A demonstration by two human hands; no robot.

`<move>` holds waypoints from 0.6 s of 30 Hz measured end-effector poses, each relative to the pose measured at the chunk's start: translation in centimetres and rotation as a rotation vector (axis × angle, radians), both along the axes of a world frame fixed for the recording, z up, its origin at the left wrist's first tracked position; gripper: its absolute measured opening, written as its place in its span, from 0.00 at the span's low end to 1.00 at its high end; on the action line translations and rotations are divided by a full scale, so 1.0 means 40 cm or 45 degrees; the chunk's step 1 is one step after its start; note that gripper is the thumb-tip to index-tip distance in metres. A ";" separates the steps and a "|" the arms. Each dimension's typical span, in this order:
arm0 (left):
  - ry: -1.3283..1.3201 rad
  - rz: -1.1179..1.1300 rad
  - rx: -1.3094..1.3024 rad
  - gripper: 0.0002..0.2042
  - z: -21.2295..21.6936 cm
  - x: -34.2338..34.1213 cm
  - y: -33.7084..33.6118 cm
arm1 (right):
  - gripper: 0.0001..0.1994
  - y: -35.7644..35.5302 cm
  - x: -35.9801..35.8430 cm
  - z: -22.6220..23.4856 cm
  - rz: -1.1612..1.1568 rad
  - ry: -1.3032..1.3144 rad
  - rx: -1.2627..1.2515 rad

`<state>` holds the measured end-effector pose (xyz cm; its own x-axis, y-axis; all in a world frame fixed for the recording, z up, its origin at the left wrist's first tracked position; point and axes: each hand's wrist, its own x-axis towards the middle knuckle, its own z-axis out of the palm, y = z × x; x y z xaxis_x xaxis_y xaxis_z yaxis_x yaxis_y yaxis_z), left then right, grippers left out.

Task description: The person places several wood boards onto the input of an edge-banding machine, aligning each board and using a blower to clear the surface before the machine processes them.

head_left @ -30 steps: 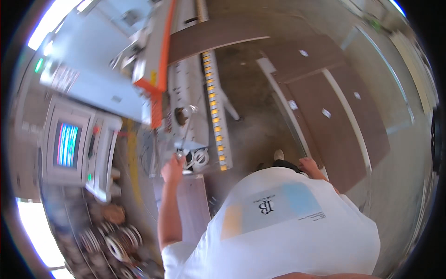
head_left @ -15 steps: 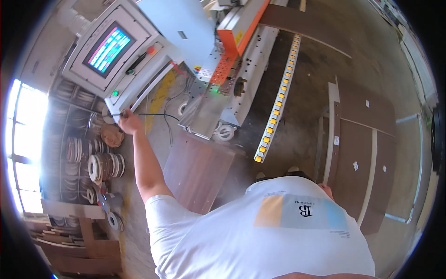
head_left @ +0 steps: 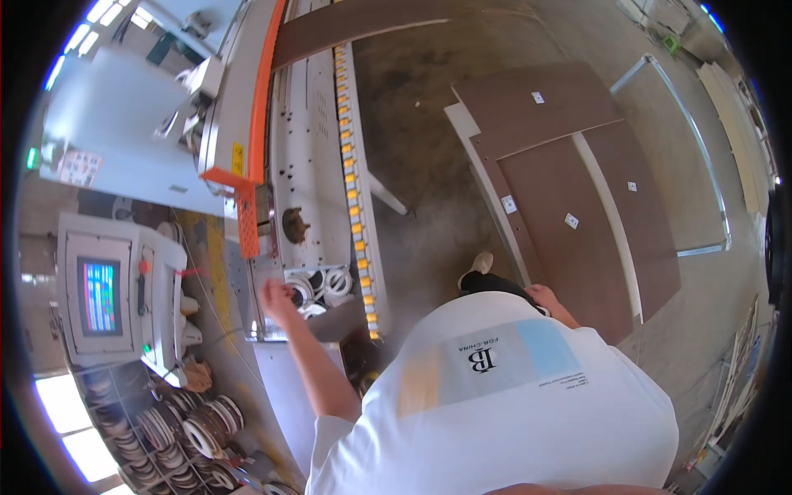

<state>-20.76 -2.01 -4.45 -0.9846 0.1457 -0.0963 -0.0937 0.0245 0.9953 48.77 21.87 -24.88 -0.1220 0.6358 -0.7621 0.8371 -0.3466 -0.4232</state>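
My left hand (head_left: pixel 279 305) is raised at the near end of a long machine (head_left: pixel 285 157), beside several white rolls of strip (head_left: pixel 337 281) lying there. It is blurred, and its finger positions do not show clearly. My right hand (head_left: pixel 540 299) hangs low at my side, next to the brown panels (head_left: pixel 540 177); its fingers are mostly hidden. To the left stands a control console (head_left: pixel 103 289) with a lit screen (head_left: pixel 100 295), a red button (head_left: pixel 143 267) and a green one (head_left: pixel 148 348). Neither hand touches the console.
An orange guard (head_left: pixel 266 91) runs along the machine, and a rail of yellow rollers (head_left: pixel 353 194) follows its right side. A brown board (head_left: pixel 355 26) lies across the far part. Lower left, a rack holds several coils (head_left: pixel 210 425). A pale metal frame (head_left: pixel 689 128) stands beyond the panels.
My left hand has left the console's lower corner and is now over the machine's near end. My view and body have turned right, toward the brown panels.
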 end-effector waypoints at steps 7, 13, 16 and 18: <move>0.003 -1.192 -0.543 0.14 -0.038 0.290 0.584 | 0.12 0.249 0.032 0.043 -0.652 0.420 -0.135; 0.136 -1.852 -0.877 0.16 -0.082 0.425 1.004 | 0.15 0.299 0.064 0.080 -0.990 0.568 -0.103; 0.359 -2.047 -0.999 0.18 -0.131 0.435 1.234 | 0.15 0.233 0.118 -0.037 -1.055 0.427 -0.110; 0.424 -2.171 -1.043 0.18 -0.182 0.428 1.397 | 0.11 0.148 0.141 -0.134 -1.243 0.446 -0.140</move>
<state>-3.63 53.86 -11.73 0.1397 0.8561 -0.4976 0.6956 0.2728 0.6646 54.42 27.79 -30.23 0.1824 0.5063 -0.8429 0.0088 -0.8581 -0.5135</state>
